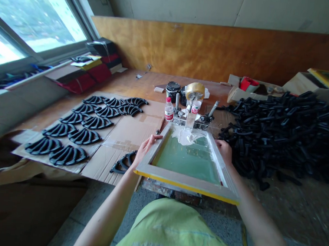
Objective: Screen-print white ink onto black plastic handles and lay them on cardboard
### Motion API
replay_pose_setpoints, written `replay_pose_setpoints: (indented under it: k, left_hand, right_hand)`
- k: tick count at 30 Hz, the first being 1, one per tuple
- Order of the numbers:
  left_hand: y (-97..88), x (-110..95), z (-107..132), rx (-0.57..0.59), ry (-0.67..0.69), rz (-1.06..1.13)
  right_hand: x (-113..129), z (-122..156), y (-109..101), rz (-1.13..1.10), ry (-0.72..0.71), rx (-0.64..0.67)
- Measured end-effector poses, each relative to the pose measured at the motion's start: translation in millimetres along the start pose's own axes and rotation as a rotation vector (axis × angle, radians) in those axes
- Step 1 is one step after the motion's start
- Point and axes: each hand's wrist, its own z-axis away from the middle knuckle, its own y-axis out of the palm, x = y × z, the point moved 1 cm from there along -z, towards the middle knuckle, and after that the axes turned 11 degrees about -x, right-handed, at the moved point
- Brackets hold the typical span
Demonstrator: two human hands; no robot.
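A wooden screen-printing frame (187, 183) with green mesh and a smear of white ink near its far end sits in front of me, hinged at the back to a metal clamp (192, 119). My left hand (144, 148) grips the frame's left rail, thumb on top. My right hand (224, 150) holds the right rail, fingers curled over it. The near edge of the frame looks raised. A black curved plastic part (123, 164) lies just left of the frame on cardboard.
Rows of black curved parts (81, 132) lie on flattened cardboard (125, 133) at left. A big heap of black parts (286, 130) fills the right. Small bottles (169, 110), a black tin (172, 90) and a tape roll (194, 90) stand behind the frame.
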Motion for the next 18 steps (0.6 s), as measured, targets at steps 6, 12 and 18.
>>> replay_pose_setpoints:
  k: [6,12,18]
  left_hand:
    - [-9.4,43,13,0.015,-0.141,-0.024]
    - [-3.6,89,8,0.019,-0.186,-0.048]
    - [-4.0,112,1,0.03,-0.213,-0.062]
  right_hand:
    - [53,-43,6,-0.17,-0.222,-0.083]
    - [119,-48,44,0.016,-0.555,0.051]
    - [123,-13,58,0.16,-0.565,0.294]
